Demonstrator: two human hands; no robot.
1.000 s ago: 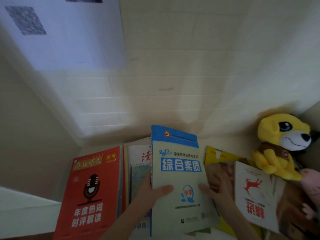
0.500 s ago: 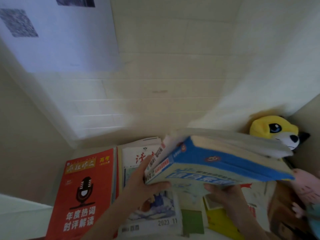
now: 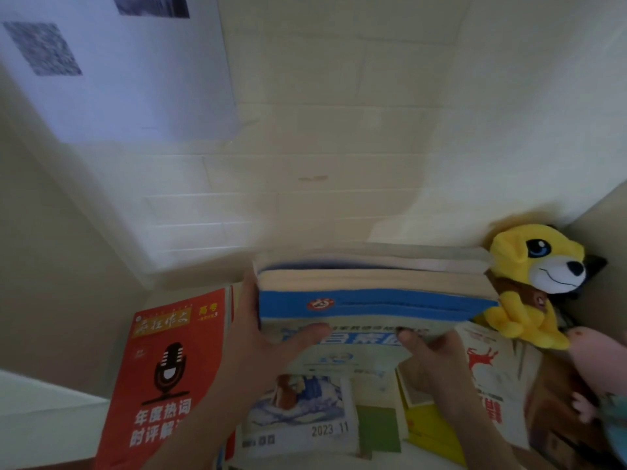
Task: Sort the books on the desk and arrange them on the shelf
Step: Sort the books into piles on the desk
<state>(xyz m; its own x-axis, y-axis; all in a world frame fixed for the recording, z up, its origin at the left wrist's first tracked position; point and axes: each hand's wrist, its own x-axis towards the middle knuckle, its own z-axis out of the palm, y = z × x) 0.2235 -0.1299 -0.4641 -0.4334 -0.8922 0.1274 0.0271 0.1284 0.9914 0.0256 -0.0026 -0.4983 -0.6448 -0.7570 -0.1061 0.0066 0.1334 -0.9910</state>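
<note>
A thick book with a blue band across its pale cover [image 3: 373, 303] is held sideways above the other books, its page edges facing up. My left hand [image 3: 268, 337] grips its left end, thumb across the cover. My right hand [image 3: 431, 357] holds its lower edge from below, thumb on the cover. Beneath it lie a red book with a microphone drawing [image 3: 169, 374], a magazine marked 2023 11 [image 3: 302, 415], a yellow book [image 3: 427, 422] and a white book with a red animal figure [image 3: 492, 378].
A yellow plush dog [image 3: 532, 276] sits against the right wall, touching the held book's right end, with a pink plush toy [image 3: 597, 354] below it. The pale brick wall [image 3: 339, 130] rises behind, with a white sheet [image 3: 129, 69] stuck at upper left.
The blue-banded book lay flat with its cover facing me a second ago. Both hands have lifted it, turned it sideways and moved it back toward the wall and the plush dog.
</note>
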